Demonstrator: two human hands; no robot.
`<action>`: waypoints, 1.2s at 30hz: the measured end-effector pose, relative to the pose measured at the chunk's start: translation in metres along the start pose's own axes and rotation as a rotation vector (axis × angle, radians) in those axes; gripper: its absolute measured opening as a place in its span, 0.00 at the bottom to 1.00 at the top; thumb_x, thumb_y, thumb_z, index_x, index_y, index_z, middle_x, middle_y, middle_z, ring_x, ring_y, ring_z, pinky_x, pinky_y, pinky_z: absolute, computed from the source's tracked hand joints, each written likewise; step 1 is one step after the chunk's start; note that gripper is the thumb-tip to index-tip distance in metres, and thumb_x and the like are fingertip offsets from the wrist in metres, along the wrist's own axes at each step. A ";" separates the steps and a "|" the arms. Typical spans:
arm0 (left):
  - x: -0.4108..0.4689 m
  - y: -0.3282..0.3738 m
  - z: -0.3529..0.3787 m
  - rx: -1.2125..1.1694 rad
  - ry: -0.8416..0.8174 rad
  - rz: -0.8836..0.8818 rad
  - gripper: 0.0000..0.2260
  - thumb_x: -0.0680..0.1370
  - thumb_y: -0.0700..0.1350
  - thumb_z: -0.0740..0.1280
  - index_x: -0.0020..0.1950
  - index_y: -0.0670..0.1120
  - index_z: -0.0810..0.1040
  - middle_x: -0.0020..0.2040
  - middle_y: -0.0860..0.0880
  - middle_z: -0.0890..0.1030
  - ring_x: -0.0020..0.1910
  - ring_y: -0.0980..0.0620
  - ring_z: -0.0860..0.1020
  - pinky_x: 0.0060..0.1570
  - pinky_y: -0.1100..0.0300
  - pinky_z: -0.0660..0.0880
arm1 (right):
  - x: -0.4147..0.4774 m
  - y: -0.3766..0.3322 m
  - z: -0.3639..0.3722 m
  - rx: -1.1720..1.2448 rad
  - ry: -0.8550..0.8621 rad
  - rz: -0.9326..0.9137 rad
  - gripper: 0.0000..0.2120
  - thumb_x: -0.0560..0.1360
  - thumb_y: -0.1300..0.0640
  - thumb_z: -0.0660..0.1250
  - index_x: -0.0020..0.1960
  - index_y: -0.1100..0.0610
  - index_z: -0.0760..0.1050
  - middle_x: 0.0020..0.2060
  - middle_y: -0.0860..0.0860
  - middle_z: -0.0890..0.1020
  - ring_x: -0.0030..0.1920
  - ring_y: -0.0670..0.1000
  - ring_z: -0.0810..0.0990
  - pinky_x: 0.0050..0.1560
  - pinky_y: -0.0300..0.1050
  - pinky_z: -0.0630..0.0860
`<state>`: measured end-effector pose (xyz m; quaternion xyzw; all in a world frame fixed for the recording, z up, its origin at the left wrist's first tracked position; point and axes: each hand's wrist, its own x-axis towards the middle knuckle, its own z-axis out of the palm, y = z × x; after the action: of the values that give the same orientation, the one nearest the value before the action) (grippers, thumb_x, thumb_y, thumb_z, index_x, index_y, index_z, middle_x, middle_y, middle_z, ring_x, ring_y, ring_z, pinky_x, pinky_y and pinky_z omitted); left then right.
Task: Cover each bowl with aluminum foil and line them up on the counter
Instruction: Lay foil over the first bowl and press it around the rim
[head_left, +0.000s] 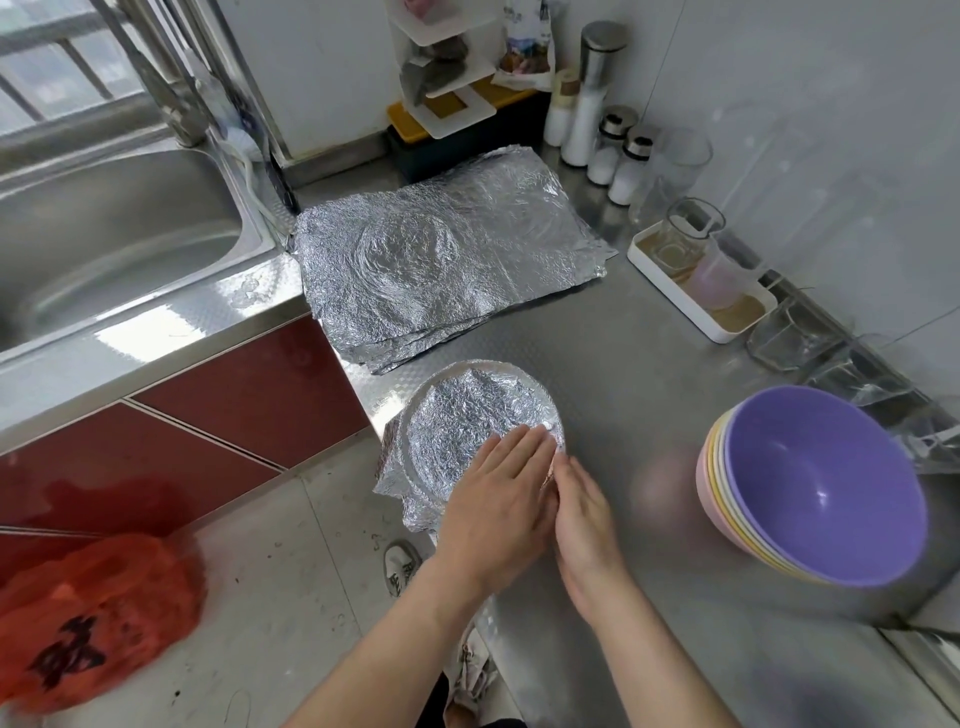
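Observation:
A bowl wrapped in crinkled aluminum foil sits at the near left corner of the steel counter. My left hand lies flat on its near right side, fingers together, pressing the foil. My right hand touches the foil at the bowl's right rim, fingers curled against its edge. Loose foil corners stick out on the bowl's left side. Behind it lies a pile of flat foil sheets. A stack of empty plastic bowls, purple on top, stands tilted on the right.
A steel sink is to the left. A white tray with cups, glass jars and shakers line the right wall. A dark box with a yellow lid stands at the back. An orange plastic bag lies on the floor.

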<state>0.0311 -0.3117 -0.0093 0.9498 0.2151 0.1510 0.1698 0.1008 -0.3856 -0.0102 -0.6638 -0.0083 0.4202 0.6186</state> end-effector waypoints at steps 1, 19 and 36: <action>0.001 -0.002 -0.003 -0.017 0.020 -0.023 0.21 0.78 0.50 0.57 0.66 0.43 0.77 0.67 0.46 0.77 0.68 0.47 0.74 0.67 0.46 0.70 | 0.001 -0.005 0.000 -0.015 0.049 0.003 0.23 0.82 0.51 0.58 0.75 0.59 0.63 0.71 0.49 0.69 0.68 0.42 0.68 0.67 0.39 0.64; 0.004 -0.058 -0.014 -0.007 0.107 -0.444 0.24 0.79 0.50 0.53 0.71 0.38 0.69 0.75 0.36 0.62 0.75 0.37 0.59 0.75 0.49 0.54 | 0.037 -0.009 0.041 -0.318 0.387 -0.278 0.19 0.83 0.60 0.52 0.72 0.64 0.66 0.68 0.60 0.73 0.68 0.55 0.71 0.58 0.28 0.60; 0.005 -0.053 -0.012 -0.071 0.141 -0.469 0.25 0.80 0.51 0.49 0.73 0.41 0.68 0.77 0.41 0.61 0.77 0.44 0.56 0.76 0.54 0.51 | 0.069 -0.035 0.005 -0.095 -0.098 -0.034 0.30 0.73 0.42 0.66 0.69 0.58 0.71 0.66 0.50 0.76 0.67 0.47 0.73 0.73 0.52 0.64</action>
<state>0.0117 -0.2616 -0.0179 0.8545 0.4354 0.1806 0.2181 0.1608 -0.3367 -0.0184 -0.6709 -0.0698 0.4409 0.5922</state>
